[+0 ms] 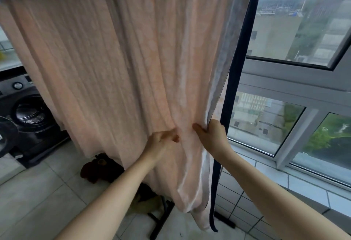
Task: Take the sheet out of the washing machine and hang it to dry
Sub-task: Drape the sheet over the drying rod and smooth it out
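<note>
Gripping the sheet [117, 65] edge, right hand [210, 135] risks dragging it off the rack; left hand [161, 141] loosely curled against the cloth.

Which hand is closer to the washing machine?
The left. The left hand touches the front of the pink sheet, on the side toward the washing machine at the far left. The right hand grips the sheet's right edge, farther away, by the dark pole.

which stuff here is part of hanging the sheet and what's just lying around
In the job: sheet, drying rack, washing machine, left hand, right hand gripping the sheet's edge.
Lying about: brown soft toy on the floor.
</note>
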